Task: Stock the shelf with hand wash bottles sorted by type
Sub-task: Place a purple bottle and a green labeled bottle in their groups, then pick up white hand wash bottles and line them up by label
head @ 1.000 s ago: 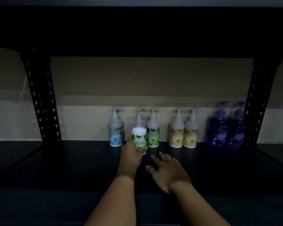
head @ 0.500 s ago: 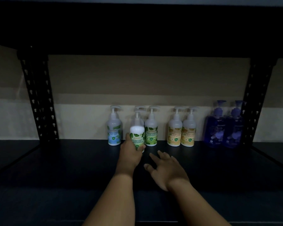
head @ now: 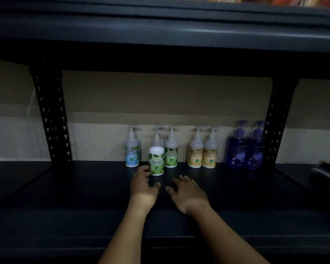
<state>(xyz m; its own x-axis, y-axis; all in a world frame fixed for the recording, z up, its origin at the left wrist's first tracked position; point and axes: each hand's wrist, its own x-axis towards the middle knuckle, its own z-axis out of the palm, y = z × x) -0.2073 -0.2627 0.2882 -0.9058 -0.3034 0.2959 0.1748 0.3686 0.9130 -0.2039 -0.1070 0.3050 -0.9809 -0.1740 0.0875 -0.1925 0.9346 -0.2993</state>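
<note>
A green-label hand wash bottle (head: 156,161) stands upright on the dark shelf (head: 84,187), in front of the back row. My left hand (head: 143,184) lies just below and left of it with relaxed fingers, holding nothing. My right hand (head: 188,190) hovers open, palm down, beside the left one. Along the back stand a blue-label bottle (head: 132,149), two more green-label bottles (head: 171,149), one of them hidden behind the front bottle, two yellow-label bottles (head: 202,150) and two purple bottles (head: 246,147).
Black perforated uprights stand at the left (head: 50,119) and right (head: 278,121). A dark upper shelf (head: 160,27) hangs low overhead. A blurred flat object (head: 328,174) lies at the far right. The beige wall lies behind the row.
My left hand has let go of the green-label bottle and drawn back toward me. The bottle now stands alone on the shelf. My right hand stayed open nearby.
</note>
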